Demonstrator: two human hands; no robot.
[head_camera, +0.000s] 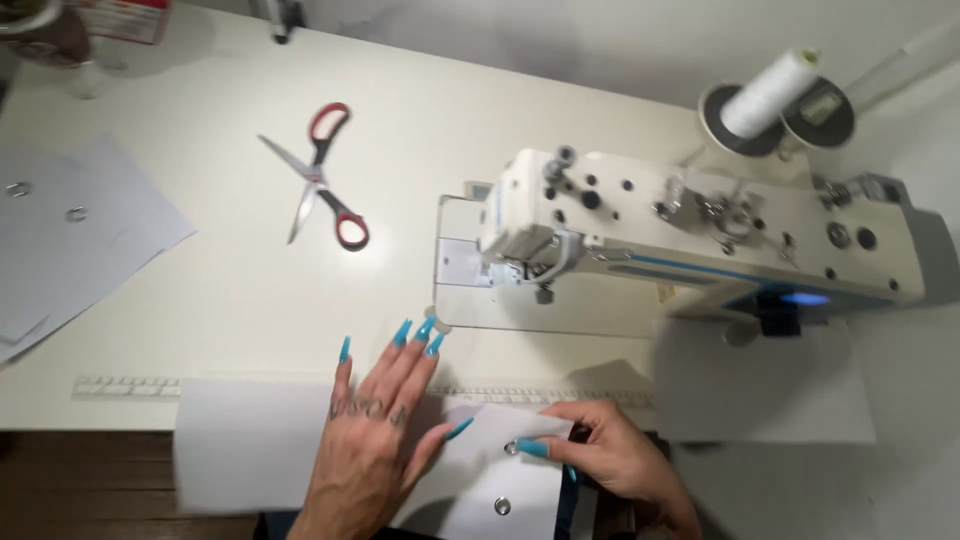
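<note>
Left hand (372, 435) flat, fingers spread on white fabric (480, 470); right hand (615, 462) pinching fabric edge by metal ring (511, 448); scissors (322, 177) well beyond fingertips, sewing machine (690, 235) past them.

Both wrists are cut off by the near edge. The white fabric piece (505, 470) is partly covered by the left hand (375, 440) and the right hand (620, 462), and its near end is cropped. A container (75, 25) at the far left corner is cropped and blurred. The grey sheets (70, 235) run off the left edge.
</note>
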